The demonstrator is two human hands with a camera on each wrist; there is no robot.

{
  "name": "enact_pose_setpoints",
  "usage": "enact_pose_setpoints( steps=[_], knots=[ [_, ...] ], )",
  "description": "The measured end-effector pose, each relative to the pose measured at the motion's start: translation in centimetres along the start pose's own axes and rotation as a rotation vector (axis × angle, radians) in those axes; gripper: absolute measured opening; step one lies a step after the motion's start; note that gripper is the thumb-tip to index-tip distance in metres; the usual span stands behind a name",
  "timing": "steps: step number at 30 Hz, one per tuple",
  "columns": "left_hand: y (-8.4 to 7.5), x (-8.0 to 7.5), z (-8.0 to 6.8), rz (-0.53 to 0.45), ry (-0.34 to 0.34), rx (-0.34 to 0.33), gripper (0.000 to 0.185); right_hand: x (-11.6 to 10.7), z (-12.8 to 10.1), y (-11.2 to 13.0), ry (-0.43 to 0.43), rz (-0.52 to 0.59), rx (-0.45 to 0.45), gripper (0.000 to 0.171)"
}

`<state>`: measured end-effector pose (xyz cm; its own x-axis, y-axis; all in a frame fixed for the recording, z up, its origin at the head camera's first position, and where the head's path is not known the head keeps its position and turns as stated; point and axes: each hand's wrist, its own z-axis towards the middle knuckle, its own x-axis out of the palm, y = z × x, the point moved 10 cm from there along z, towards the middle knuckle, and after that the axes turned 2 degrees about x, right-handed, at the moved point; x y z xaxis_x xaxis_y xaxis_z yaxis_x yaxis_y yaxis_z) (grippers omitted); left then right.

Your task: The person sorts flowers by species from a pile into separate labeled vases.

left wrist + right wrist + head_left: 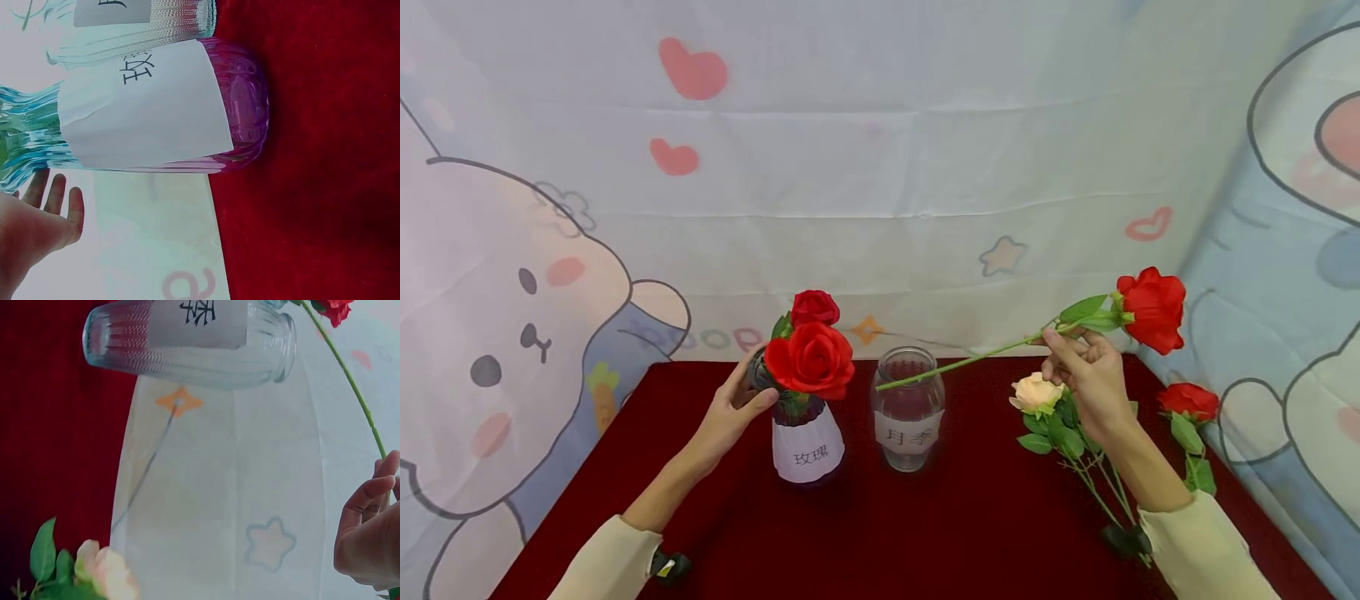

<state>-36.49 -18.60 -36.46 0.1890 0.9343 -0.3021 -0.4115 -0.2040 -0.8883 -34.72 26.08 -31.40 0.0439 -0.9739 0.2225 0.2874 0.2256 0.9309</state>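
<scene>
At the neck of a purple-bottomed glass vase, my left hand has thumb and fingers around the left of the rim; three spread fingertips show beside the glass. The vase wears a white paper label and holds two red roses. My right hand pinches the green stem of another red rose just below its leaves. This rose is tilted, bloom to the right, and its stem end overlaps the mouth of a clear glass jar in the head view.
Below my right hand lie a cream rose with leafy stems and a red rose. A small dark object sits by the left sleeve. A printed cloth backdrop rises behind the dark red tabletop.
</scene>
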Motion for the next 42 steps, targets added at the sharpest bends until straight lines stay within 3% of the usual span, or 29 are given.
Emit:
enact_pose_setpoints(
  steps=[8, 13, 15, 35, 42],
  knots=[
    [-0.2, -0.2, -0.2, -0.014, 0.009, -0.004, 0.068, 2.9, 1.5, 0.0, -0.009, 0.024, -0.031, 0.066],
    [-0.1, 0.1, -0.1, -0.035, 0.02, 0.002, 0.068, 4.7, 2.1, 1.0, 0.016, 0.031, -0.095, 0.022],
    [-0.1, 0.1, -0.1, -0.041, 0.023, 0.002, 0.068, 5.6, 2.3, 1.4, 0.032, 0.028, -0.118, 0.015],
    [0.1, -0.2, -0.1, -0.037, 0.013, -0.002, 0.068, 12.4, 3.0, 1.0, 0.19, -0.045, -0.222, 0.021],
    [0.1, -0.1, 0.0, -0.035, 0.006, -0.001, 0.068, 14.1, 3.1, 1.5, 0.195, -0.034, -0.27, 0.023]
  ],
)
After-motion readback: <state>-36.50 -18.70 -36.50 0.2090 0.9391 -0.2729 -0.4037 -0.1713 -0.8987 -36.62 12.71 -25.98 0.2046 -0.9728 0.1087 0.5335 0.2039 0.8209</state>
